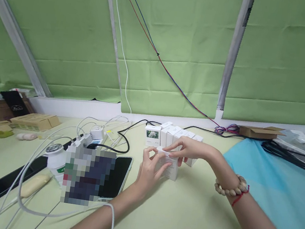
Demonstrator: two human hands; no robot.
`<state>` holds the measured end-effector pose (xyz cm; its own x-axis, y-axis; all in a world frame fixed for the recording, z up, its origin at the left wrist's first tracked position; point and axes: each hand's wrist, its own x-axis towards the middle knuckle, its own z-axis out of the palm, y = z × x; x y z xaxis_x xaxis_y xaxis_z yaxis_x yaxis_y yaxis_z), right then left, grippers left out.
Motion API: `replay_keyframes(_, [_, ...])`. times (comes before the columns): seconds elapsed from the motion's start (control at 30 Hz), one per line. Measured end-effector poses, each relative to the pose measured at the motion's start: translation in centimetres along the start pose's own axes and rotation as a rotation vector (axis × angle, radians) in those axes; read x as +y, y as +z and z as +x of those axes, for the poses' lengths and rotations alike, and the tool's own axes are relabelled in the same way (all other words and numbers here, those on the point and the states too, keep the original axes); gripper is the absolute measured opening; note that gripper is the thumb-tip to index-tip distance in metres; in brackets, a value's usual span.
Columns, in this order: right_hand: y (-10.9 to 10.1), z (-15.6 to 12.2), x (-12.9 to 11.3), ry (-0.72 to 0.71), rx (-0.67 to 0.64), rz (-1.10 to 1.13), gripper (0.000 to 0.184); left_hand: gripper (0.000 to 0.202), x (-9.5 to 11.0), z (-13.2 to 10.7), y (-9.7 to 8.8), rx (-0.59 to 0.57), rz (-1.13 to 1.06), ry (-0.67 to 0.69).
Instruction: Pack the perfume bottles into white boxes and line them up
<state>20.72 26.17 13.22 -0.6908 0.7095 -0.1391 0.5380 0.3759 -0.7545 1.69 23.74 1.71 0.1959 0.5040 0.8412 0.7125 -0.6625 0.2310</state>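
Both hands are on one small white box [172,171] that stands upright near the middle of the table. My left hand [150,166] grips its left side between thumb and fingers. From above, my right hand [186,149] has its fingertips at the box's top edge, pinched near the lid; its other fingers curl by the box's right side. Just behind stand several similar white boxes in a row [169,130], the leftmost bearing a picture of white flowers. My right hand partly hides that row.
To the left lie a phone [120,174], a white bottle [56,157], a power strip [82,142] and looping white cables [24,175]. Cardboard boxes [35,121] sit farther left. A blue sheet [267,189] covers the right side, with an open carton [260,132] behind it.
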Motion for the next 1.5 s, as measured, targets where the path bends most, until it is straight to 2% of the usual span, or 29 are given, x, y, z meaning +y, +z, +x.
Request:
replay_keyframes(0.43, [-0.1, 0.5, 1.0, 0.008, 0.039, 0.009, 0.049, 0.022, 0.1, 0.0, 0.0, -0.009, 0.0, 0.06])
replay_keyframes(0.57, [0.0, 0.7, 1.3, -0.037, 0.025, -0.011, 0.05, 0.024, 0.2, 0.0, 0.1, -0.01, -0.011, 0.067])
replay_keyframes(0.73, [0.0, 0.8, 1.1, -0.024, 0.025, -0.01, 0.052, 0.038, 0.1, 0.1, 0.0, -0.021, -0.036, 0.075])
replay_keyframes(0.83, [0.1, 0.7, 1.0, -0.001, 0.033, -0.013, 0.049, 0.041, 0.0, 0.2, -0.1, -0.033, -0.056, 0.048])
replay_keyframes(1.03, [0.4, 0.5, 0.6, 0.021, 0.046, -0.067, 0.038, 0.036, -0.4, 0.2, 0.2, -0.018, -0.078, 0.056])
replay_keyframes(1.27, [0.9, 0.9, 0.5, 0.026, 0.209, -0.271, 0.035, 0.029, -0.6, -0.2, 0.4, -0.068, -0.209, -0.075])
replay_keyframes(1.33, [0.9, 1.0, 0.7, -0.02, 0.226, -0.298, 0.035, 0.028, -0.6, -0.2, 0.4, -0.087, -0.205, -0.085])
replay_keyframes(1.43, [0.6, 1.1, 0.9, -0.085, 0.191, -0.243, 0.035, 0.032, -0.7, -0.1, 0.3, -0.097, -0.198, -0.04])
replay_keyframes(1.5, [0.3, 1.2, 1.1, -0.057, 0.132, -0.155, 0.042, 0.038, -0.7, 0.0, 0.3, -0.088, -0.18, 0.02])
